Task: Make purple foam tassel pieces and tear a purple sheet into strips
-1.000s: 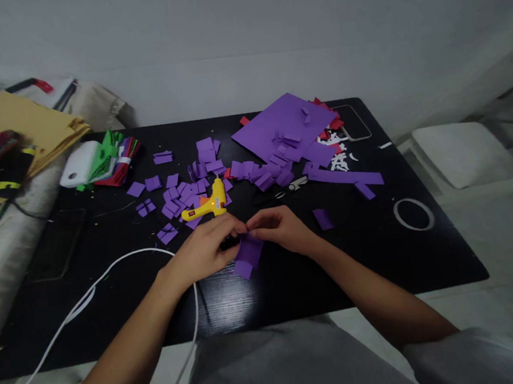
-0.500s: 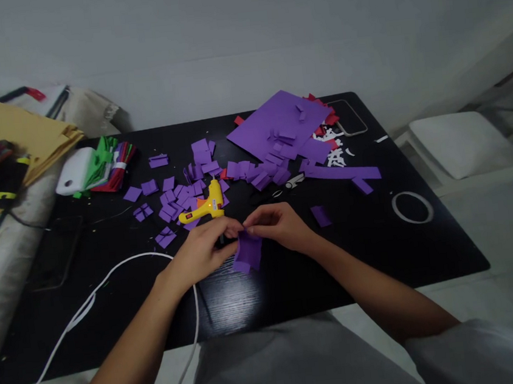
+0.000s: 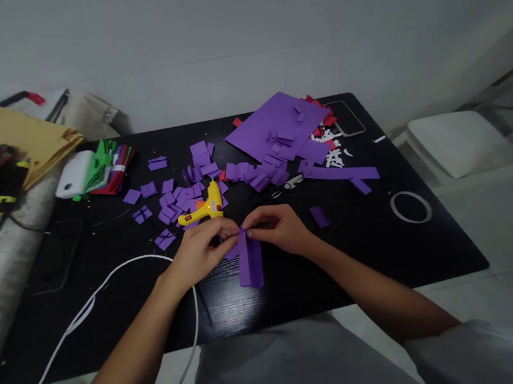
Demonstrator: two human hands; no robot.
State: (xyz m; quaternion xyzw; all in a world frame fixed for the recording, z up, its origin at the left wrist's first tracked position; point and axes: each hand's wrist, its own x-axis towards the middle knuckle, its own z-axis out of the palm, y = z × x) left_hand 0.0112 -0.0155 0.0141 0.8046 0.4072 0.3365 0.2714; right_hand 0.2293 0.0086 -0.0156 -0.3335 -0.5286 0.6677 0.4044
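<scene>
Between both hands hangs a folded piece of purple paper (image 3: 250, 263), over the front part of the black table. The fingers of my left hand (image 3: 205, 246) pinch its top edge from the left. My right hand (image 3: 281, 229) pinches the same top edge from the right, thumb and fingers closed. Just beyond my left hand lies a yellow glue gun (image 3: 205, 208) on its side. Many small folded purple paper pieces (image 3: 177, 201) are scattered around it. One more purple piece (image 3: 320, 216) rests alone to the right of my right hand.
A large purple sheet (image 3: 272, 123) lies at the back over red and white scraps. Small scissors (image 3: 293, 181) sit near a purple strip (image 3: 341, 172). A white cable (image 3: 122, 264) crosses the left side. A tape ring (image 3: 411, 207) lies right; green and red bundles (image 3: 106, 165) back left.
The purple paper between my hands has been folded and turned, and now hangs as a narrower upright shape. Both hands stay nearly in place, still pinching it.
</scene>
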